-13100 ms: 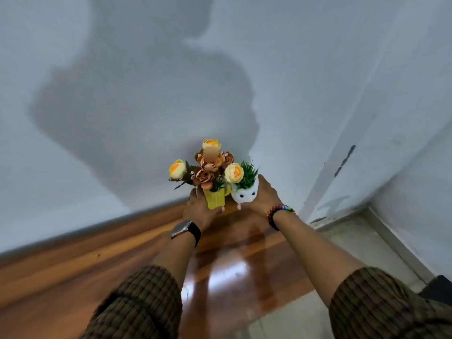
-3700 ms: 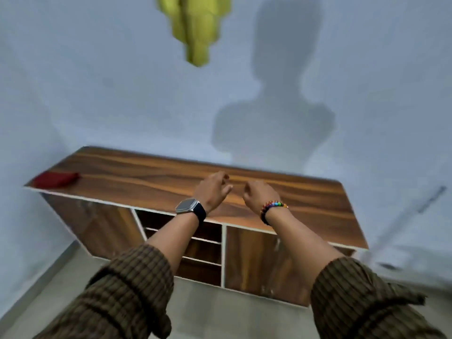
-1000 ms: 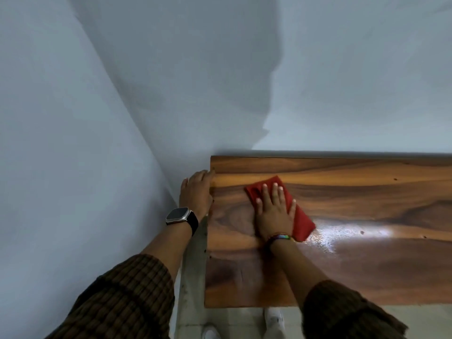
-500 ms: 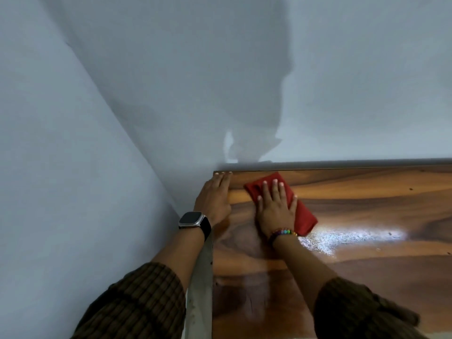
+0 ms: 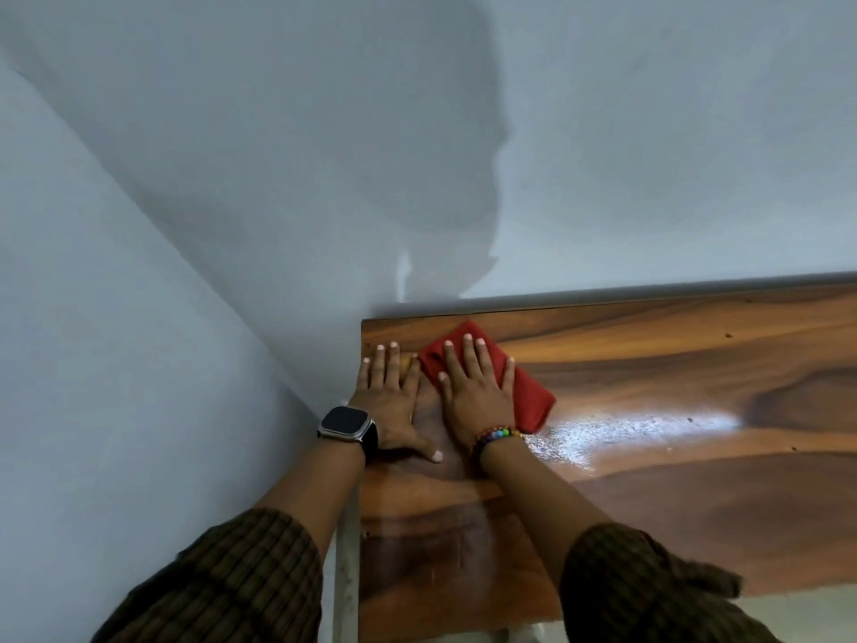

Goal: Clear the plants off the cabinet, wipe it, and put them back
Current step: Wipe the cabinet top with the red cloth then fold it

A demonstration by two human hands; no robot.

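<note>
Cloth, red and folded, lies at the far left corner of the cabinet top, pinned under the right hand, whose fingers are spread flat and grip nothing. Just left, the left hand rests open, palm down, on bare wood.

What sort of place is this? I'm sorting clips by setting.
Probably a room in a home, at a corner: a glossy wooden cabinet top stands against plain pale walls. The right hand presses a red cloth on it; the left hand lies flat beside it.
</note>
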